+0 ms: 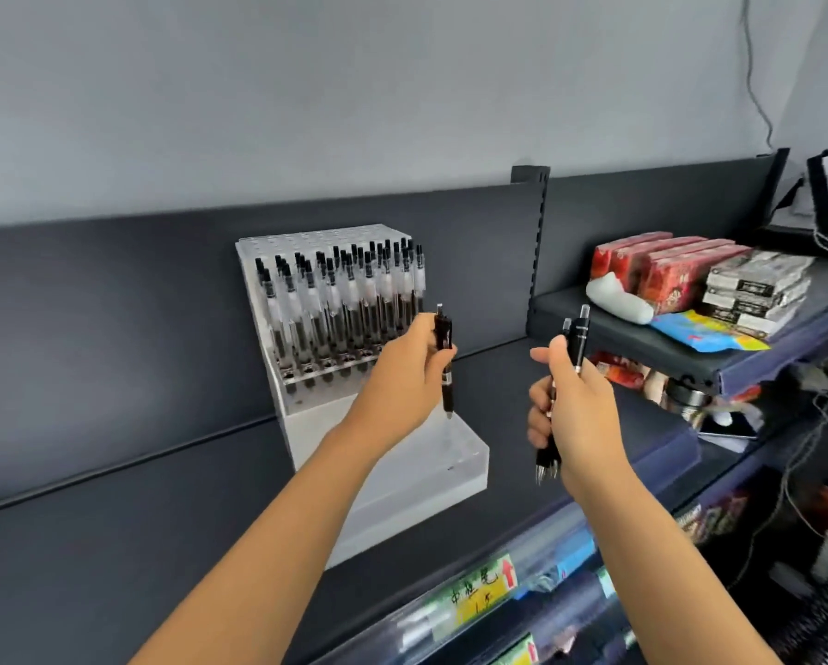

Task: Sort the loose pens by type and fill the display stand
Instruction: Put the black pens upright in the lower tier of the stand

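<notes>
Nearest, left hand (402,371) curled round one black pen (444,357), upright, tip down, just above the low front step of the stand (465,465) at centre frame. Right of it, right hand (580,400) gripping a bundle of pens (576,340), also upright. Likely next: a straight drop from the nearer left.

- Frosted translucent plastic display stand (465,465), frame centre: smooth, semi-matt.
- Dark grey metal shelf (114,520), lower left: matt paint.
- Black plastic pen (443,334), centre: glossy.
</notes>
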The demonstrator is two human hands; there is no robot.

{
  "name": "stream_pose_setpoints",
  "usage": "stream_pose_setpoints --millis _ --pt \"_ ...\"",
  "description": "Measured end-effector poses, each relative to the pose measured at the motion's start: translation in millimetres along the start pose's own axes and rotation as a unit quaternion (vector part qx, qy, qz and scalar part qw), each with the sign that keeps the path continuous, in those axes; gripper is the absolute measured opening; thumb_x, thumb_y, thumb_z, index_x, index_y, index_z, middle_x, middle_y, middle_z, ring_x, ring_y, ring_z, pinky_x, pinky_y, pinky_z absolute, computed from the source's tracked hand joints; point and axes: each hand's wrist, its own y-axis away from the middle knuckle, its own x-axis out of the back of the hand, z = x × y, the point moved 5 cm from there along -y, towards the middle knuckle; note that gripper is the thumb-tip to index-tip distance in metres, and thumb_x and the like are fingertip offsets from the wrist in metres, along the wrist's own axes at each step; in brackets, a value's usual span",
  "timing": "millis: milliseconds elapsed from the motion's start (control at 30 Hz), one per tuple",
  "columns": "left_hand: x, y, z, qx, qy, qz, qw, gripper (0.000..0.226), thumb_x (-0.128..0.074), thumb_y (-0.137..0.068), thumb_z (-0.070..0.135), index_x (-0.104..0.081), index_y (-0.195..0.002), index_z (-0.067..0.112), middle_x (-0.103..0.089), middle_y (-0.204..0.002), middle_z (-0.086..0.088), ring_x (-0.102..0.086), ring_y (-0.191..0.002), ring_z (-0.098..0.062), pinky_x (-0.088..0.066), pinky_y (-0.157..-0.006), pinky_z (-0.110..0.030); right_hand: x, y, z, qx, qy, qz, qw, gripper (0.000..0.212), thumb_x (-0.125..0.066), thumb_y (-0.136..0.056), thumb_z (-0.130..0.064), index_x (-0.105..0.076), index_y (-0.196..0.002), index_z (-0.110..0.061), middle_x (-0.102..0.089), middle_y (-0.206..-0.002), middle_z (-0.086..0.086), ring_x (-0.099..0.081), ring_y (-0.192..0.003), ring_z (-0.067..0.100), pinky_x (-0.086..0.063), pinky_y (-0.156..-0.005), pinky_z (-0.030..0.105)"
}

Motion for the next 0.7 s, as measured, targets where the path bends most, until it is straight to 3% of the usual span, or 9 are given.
stream_pose_setpoints --millis 67,200,333,433,533,633,700 --pt "-4.5 -4.7 -3.4 -0.006 -0.027 -0.003 1.0 0.008 -0.048 -0.1 0.016 -0.046 -0.101 0.009 -0.062 -0.082 -0.007 -0.06 -0.076 -0.024 -0.049 -0.073 -0.045 5.5 -3.7 4.2 -0.007 0.001 -0.003 1.0 0.036 -0.042 -0.099 -0.043 -0.057 -0.103 -0.011 -0.036 -0.052 -0.002 -0.025 -0.042 0.014 -0.023 -0.043 0.026" --pt "-3.9 -11.6 -5.5 -0.004 -0.062 -0.021 0.998 0.004 -0.045 -0.1 0.013 -0.042 -0.101 0.011 -0.056 -0.078 0.004 -0.055 -0.07 -0.013 -0.042 -0.062 -0.024 13.6 -12.2 9.7 -0.009 0.02 -0.02 1.0 0.034 -0.044 -0.099 -0.041 -0.059 -0.103 -0.011 -0.041 -0.053 0.0 -0.029 -0.041 0.014 -0.027 -0.041 0.026" --pt "-7.9 -8.2 -4.1 0.003 -0.064 -0.044 0.997 0.005 -0.04 -0.1 0.014 -0.039 -0.099 0.009 -0.057 -0.08 -0.01 -0.054 -0.071 -0.026 -0.045 -0.067 -0.043 12.5 -16.4 14.6 -0.018 0.012 -0.034 0.999 0.035 -0.045 -0.099 -0.04 -0.059 -0.105 -0.009 -0.042 -0.054 0.0 -0.029 -0.04 0.014 -0.027 -0.04 0.025" --pt "-16.9 -4.0 -2.0 0.016 -0.068 -0.019 0.997 0.007 -0.038 -0.099 0.013 -0.038 -0.094 0.007 -0.055 -0.074 -0.011 -0.051 -0.064 -0.028 -0.042 -0.063 -0.049 7.8 -17.8 19.3 -0.026 0.01 -0.044 0.999 0.035 -0.045 -0.099 -0.039 -0.059 -0.105 -0.008 -0.043 -0.055 0.001 -0.03 -0.039 0.014 -0.028 -0.04 0.026" --pt "-25.5 -3.5 1.4 0.034 -0.097 0.022 0.994 0.018 -0.038 -0.102 0.025 -0.036 -0.095 0.009 -0.049 -0.072 -0.001 -0.046 -0.061 -0.022 -0.033 -0.058 -0.038 2.2 -18.5 23.5 -0.029 0.02 -0.059 0.998 0.035 -0.045 -0.099 -0.041 -0.06 -0.104 -0.01 -0.044 -0.057 0.002 -0.033 -0.039 0.013 -0.03 -0.039 0.027" --pt "-31.9 -2.6 -2.2 0.049 -0.134 0.045 0.989 0.026 -0.037 -0.103 0.033 -0.042 -0.106 0.008 -0.042 -0.09 0.002 -0.045 -0.076 -0.021 -0.024 -0.061 -0.026 0.3 -19.2 28.3 -0.029 0.027 -0.068 0.997 0.034 -0.045 -0.099 -0.041 -0.06 -0.103 -0.011 -0.047 -0.059 0.002 -0.035 -0.04 0.013 -0.033 -0.039 0.027" --pt "-35.3 1.1 -7.2 0.052 -0.143 0.048 0.987 0.023 -0.039 -0.102 0.029 -0.044 -0.107 0.007 -0.042 -0.097 0.0 -0.049 -0.086 -0.024 -0.029 -0.066 -0.027 1.0 -20.3 32.5 -0.037 0.027 -0.072 0.996 0.033 -0.044 -0.099 -0.04 -0.061 -0.104 -0.011 -0.049 -0.062 0.003 -0.036 -0.041 0.014 -0.033 -0.04 0.027"
